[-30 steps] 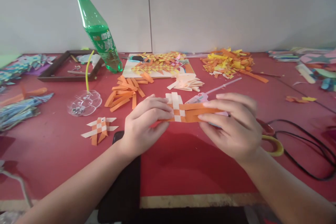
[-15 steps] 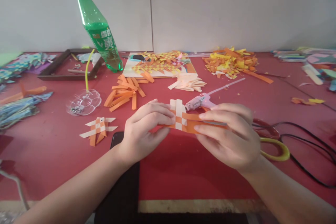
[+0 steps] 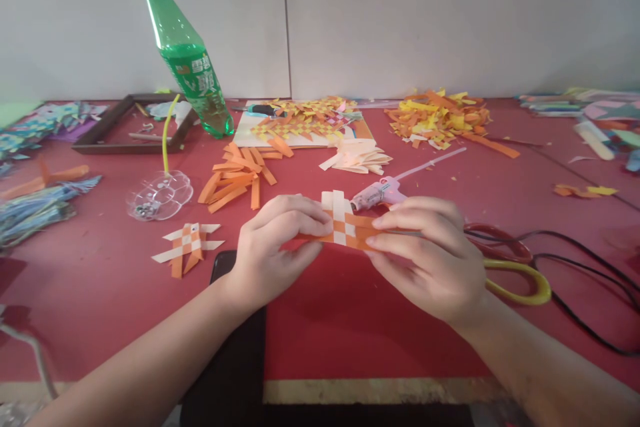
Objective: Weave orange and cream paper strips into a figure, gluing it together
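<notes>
Between my two hands is a small piece of woven paper strips [image 3: 344, 227], orange strips running sideways and cream ones upright in a checker pattern. My left hand [image 3: 280, 247] pinches its left end between thumb and fingers. On the right, my right hand [image 3: 430, 257] grips the orange strip ends, with fingertips near the weave. Just behind it lies a pink glue gun [image 3: 377, 193]. A finished-looking woven paper fish [image 3: 190, 243] with a small eye rests left of my left hand. Scissors with a yellow and red handle [image 3: 525, 283] are partly hidden by my right hand.
Orange strips [image 3: 240, 177] and cream strips [image 3: 355, 157] lie in piles ahead. Farther back are a green bottle [image 3: 190, 73], a dark frame [image 3: 125, 147] and a yellow-orange paper heap [image 3: 440, 119]. A clear flower-shaped dish [image 3: 160, 197] stands left; a black cable [image 3: 590, 263] curls at right.
My right hand has slid slightly left along the orange strips, closer to the weave. The woven piece has shifted very slightly. My left hand keeps its pinch.
</notes>
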Demonstrator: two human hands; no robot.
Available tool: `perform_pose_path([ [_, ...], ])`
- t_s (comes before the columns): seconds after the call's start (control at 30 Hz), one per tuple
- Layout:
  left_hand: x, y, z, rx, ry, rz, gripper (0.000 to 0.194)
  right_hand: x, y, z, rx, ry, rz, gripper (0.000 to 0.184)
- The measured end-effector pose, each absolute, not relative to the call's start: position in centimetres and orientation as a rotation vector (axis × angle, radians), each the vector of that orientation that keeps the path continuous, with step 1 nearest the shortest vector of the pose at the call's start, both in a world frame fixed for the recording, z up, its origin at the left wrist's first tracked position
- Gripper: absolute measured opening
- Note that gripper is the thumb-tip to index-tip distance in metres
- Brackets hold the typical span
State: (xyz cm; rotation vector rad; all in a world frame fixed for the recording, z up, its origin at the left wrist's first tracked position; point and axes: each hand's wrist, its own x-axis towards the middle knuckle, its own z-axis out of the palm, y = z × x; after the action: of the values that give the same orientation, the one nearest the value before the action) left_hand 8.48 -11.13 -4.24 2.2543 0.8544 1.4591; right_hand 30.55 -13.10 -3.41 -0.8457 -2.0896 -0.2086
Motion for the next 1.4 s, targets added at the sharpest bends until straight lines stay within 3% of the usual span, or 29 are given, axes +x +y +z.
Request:
perform_pose_path([
  [0.33, 8.7, -11.6, -4.0, 1.885, 0.978, 1.309, 0.012, 30.4, -13.0, -3.9, -0.886, -2.045, -0.030, 0.023],
  [0.47, 8.9, -11.6, -4.0, 1.420, 0.992, 1.186, 0.024, 30.1, -13.1, -3.6, -0.839, -2.096, 0.141, 0.018],
  [0.63, 9.1, -11.4, -4.0, 1.242, 0.924, 1.119, 0.029, 30.0, -13.3, -3.3, -0.805, -2.124, 0.366, 0.012],
  [0.93, 9.2, -11.6, -3.8, 1.177, 0.888, 1.054, 0.032, 30.3, -13.4, -3.1, -0.726, -2.145, 0.547, 0.022],
  [1.17, 9.2, -11.7, -3.9, 1.237, 0.882, 1.023, 0.033, 29.8, -13.2, -3.6, -0.760, -2.120, 0.526, 0.007],
  [1.4, 8.9, -11.3, -3.9, 1.280, 0.849, 0.977, 0.034, 29.9, -13.2, -4.4, -0.906, -2.016, 0.571, 0.010],
])
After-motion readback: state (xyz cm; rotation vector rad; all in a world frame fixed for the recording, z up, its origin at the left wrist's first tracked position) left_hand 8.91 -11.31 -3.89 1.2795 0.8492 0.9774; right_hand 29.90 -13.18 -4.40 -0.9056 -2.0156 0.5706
